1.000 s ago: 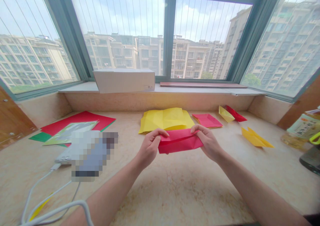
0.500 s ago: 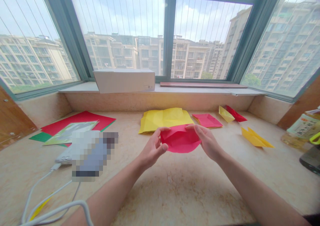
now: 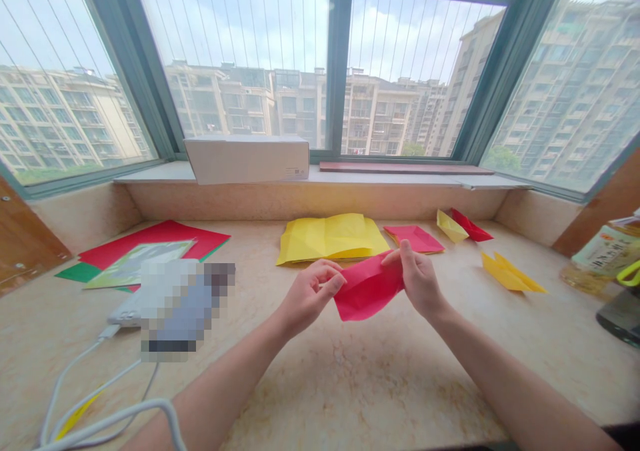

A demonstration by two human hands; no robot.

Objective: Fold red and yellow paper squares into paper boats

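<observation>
Both my hands hold one folded red paper (image 3: 369, 288) a little above the marble counter (image 3: 350, 371). My left hand (image 3: 310, 296) pinches its left corner between thumb and fingers. My right hand (image 3: 419, 281) grips its upper right edge with fingers pressed together. The paper hangs tilted, its lower corner pointing down. Just behind it lies a creased yellow sheet (image 3: 330, 236), and to the right a folded pink-red piece (image 3: 414, 238).
Red and green sheets (image 3: 150, 248) lie at the left, a blurred device (image 3: 175, 304) with white cables (image 3: 100, 411) in front of them. Folded yellow (image 3: 510, 274) and red (image 3: 470, 224) paper shapes sit at the right. A white box (image 3: 247, 160) stands on the sill; a bottle (image 3: 607, 254) is far right.
The red paper was a flat strip stretched between both hands; it has been opened out and turned, and now hangs as a tilted pointed shape. My hands moved closer together.
</observation>
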